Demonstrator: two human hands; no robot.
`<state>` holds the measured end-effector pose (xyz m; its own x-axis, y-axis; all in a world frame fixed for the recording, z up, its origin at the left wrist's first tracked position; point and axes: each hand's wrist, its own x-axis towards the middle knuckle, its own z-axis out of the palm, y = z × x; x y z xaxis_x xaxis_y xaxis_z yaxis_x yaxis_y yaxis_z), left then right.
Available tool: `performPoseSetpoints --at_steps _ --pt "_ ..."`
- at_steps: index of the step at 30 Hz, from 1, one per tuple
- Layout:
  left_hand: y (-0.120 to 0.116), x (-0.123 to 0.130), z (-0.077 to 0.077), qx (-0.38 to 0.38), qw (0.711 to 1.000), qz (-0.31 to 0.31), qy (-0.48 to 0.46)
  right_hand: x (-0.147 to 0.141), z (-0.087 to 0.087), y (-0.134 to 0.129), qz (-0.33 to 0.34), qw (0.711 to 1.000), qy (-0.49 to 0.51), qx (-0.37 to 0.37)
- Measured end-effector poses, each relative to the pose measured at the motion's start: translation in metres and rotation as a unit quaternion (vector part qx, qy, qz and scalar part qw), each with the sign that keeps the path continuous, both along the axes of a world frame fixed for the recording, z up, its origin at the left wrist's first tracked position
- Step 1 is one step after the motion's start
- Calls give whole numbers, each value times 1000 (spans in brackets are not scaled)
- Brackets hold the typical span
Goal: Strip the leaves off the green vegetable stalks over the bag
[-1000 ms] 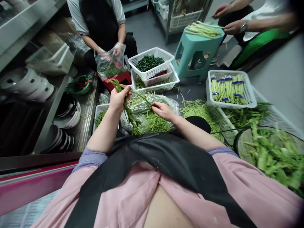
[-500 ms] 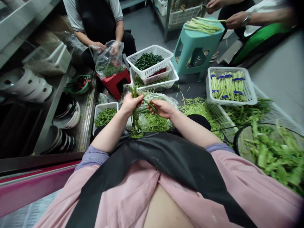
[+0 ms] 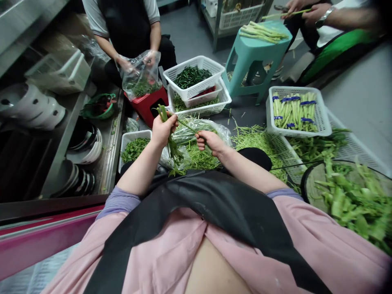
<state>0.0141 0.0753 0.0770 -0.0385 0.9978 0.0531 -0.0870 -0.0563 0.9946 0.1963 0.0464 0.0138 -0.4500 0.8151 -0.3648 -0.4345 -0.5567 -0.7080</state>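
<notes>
My left hand (image 3: 163, 130) is closed round a small bunch of leafy green stems (image 3: 173, 150). Their cut ends stick up above the fist, and the leaves hang below it. To the right, my right hand (image 3: 210, 143) is closed on a single thin green stem (image 3: 187, 125), which slants between the two hands. Beneath them lies a heap of thin cut green pieces (image 3: 202, 158), beside a clear plastic bag (image 3: 221, 130) with long stems in it. A white basket of short-cut greens (image 3: 136, 150) stands left of my left forearm.
Stacked white baskets (image 3: 214, 107), one with green chillies (image 3: 191, 77), stand ahead. A co-worker's hands (image 3: 128, 64) are at a plastic bag on a red stool (image 3: 145, 107). Another person trims stalks by a teal stool (image 3: 245, 67). Banded stalks (image 3: 294, 109) and a bin (image 3: 315, 185) are right.
My hands have moved apart: the left a little left, the right slightly right and down, drawing the single stem out between them. The co-worker at the teal stool has raised a stalk.
</notes>
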Motion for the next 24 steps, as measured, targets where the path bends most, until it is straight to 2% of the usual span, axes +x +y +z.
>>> performPoseSetpoints --at_steps 3,5,9,13,15,17,20,24 --pt "-13 6 9 41 999 -4 17 4 -12 9 -137 982 -45 -120" --pt "-16 8 11 26 998 -43 29 5 -15 12 -157 973 -50 -160" --pt "-10 11 -3 -51 989 -133 44 -2 0 9 -38 996 -2 -86" --pt "1 14 -21 -83 983 -157 46 -9 23 2 80 996 18 -42" --pt "4 15 -26 -84 983 -157 53 -10 26 0 93 995 4 -26" --pt "2 16 -26 -75 985 -143 68 -11 23 0 71 997 -20 8" --pt "-6 19 -18 -27 988 -109 109 -8 9 4 8 998 -43 46" --pt "-13 23 -4 35 986 -100 132 11 -23 14 -139 983 -114 -25"
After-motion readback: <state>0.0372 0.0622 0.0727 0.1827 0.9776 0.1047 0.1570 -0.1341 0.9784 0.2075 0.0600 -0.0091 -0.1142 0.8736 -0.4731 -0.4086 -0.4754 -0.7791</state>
